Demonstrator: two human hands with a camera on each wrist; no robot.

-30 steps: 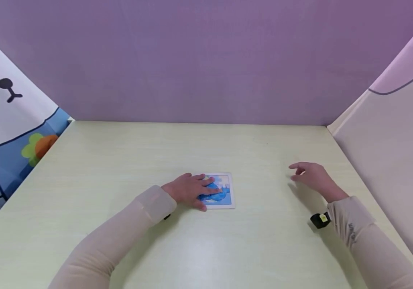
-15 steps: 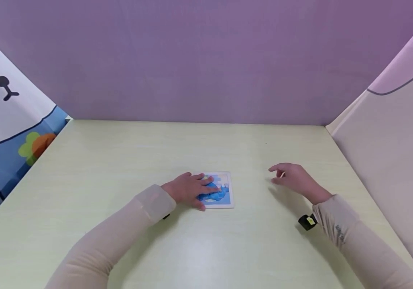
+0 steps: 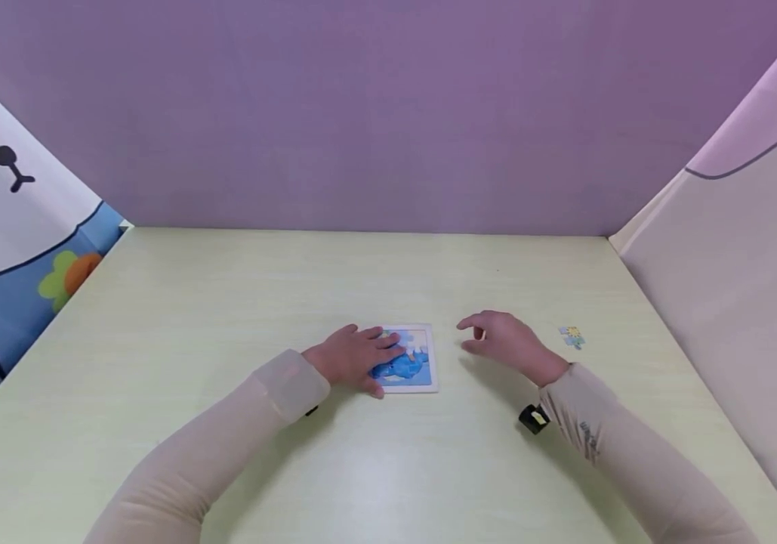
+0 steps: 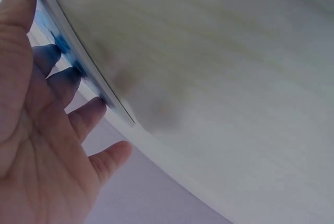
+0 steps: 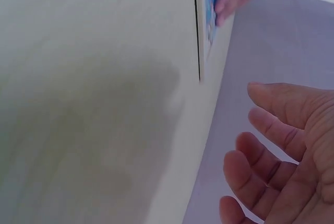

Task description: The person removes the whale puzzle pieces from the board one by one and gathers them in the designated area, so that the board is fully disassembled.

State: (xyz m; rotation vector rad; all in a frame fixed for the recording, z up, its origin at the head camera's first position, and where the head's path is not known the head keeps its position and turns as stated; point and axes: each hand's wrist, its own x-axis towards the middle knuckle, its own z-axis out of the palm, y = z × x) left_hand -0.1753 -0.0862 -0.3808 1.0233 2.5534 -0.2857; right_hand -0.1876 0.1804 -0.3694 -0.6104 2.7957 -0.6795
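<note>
A small square jigsaw puzzle [image 3: 417, 370] with a white frame and a blue picture lies flat on the table. My left hand [image 3: 354, 358] rests on its left part with the fingers spread, covering some of the picture. In the left wrist view the fingertips [image 4: 96, 108] touch the puzzle's face near its edge. Just right of the puzzle, my right hand [image 3: 507, 340] hovers over the table, fingers loosely bent and holding nothing. The right wrist view shows the space between its thumb and fingers with nothing in it. Beyond my right wrist lie joined puzzle pieces [image 3: 572, 337], yellow and light blue.
The pale wooden table [image 3: 259, 279] is bounded by a purple back panel [image 3: 374, 113]. A printed cloth [image 3: 14, 227] hangs at the left, and a whitish panel [image 3: 741, 302] stands along the right side. A small black device [image 3: 534, 418] sits at my right wrist.
My right hand has moved left across the table toward the puzzle, uncovering the loose pieces that its arm hid before. My left hand stays on the puzzle.
</note>
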